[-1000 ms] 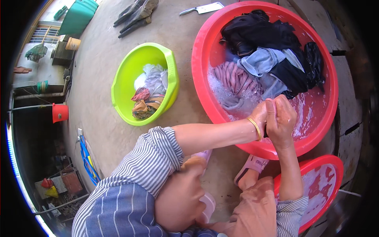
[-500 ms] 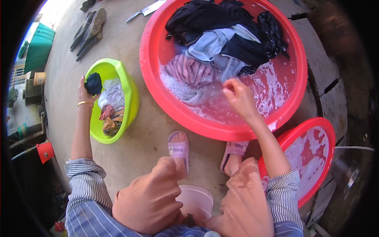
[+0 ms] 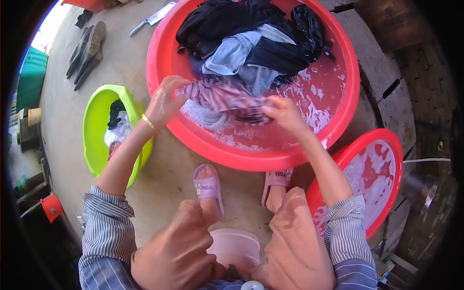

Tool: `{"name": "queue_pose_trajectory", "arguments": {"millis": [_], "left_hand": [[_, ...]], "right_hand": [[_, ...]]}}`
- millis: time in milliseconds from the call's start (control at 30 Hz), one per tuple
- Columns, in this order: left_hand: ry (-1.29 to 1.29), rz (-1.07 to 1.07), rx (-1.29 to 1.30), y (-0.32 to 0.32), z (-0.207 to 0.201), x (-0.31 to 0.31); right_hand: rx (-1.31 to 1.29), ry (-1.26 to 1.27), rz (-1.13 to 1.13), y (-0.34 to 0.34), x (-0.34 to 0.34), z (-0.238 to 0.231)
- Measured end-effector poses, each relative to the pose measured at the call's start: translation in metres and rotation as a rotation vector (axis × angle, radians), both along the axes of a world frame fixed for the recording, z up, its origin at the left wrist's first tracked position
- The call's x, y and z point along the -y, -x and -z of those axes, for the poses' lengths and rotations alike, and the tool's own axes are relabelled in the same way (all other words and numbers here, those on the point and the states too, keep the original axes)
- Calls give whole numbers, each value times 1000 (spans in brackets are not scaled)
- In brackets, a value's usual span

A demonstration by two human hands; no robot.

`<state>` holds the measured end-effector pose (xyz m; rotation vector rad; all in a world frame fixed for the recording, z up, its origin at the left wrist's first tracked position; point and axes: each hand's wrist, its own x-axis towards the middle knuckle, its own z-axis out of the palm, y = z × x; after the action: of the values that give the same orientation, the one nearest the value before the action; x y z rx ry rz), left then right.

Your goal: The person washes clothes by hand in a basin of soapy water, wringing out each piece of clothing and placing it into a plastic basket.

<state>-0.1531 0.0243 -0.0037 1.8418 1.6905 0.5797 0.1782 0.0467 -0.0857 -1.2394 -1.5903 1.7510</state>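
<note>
A pink-and-dark striped cloth [image 3: 224, 99] is stretched between my two hands above the soapy water, partly blurred. My left hand [image 3: 166, 100], with a gold-coloured bangle at the wrist, grips its left end near the rim of the large red tub [image 3: 155, 63]. At the other end my right hand [image 3: 285, 115] is closed on the cloth. Behind it, black clothes [image 3: 232, 24] and a light blue garment [image 3: 229, 52] lie heaped in the tub. To the left, a lime-green basin [image 3: 90, 130] holds a dark cloth [image 3: 116, 111] and a white cloth [image 3: 119, 133].
A smaller red basin [image 3: 398, 162] with suds stands at the right, close to the tub. A cleaver [image 3: 161, 13] lies on the concrete beyond the tub. Dark footwear or gloves [image 3: 88, 53] lie at the far left. A pink stool or bucket [image 3: 237, 241] stands between my legs.
The dark cloth has left my left hand and lies in the green basin. My left hand has moved right to the tub. Both hands now hold the striped cloth, raised from the water.
</note>
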Motion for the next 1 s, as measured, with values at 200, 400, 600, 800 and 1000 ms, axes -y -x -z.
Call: {"name": "queue_pose_trajectory", "arguments": {"millis": [200,400,600,800,1000], "left_hand": [[-29,344,-133,-61,66,-30],[15,396,-411,-104,101,-27],[247,323,-114,-113,44,-25],[450,37,598,-101,-69,-17],[336,78,715,-119,-122,-45]], "right_hand": [[150,72,379,-174,-13,-18],[722,-665,175,-81,-17,-22],[611,-211,110,-86,-20,-3],[52,-58,189,-113,-18,-115],[56,-229,177,-136,-44,-184]]}}
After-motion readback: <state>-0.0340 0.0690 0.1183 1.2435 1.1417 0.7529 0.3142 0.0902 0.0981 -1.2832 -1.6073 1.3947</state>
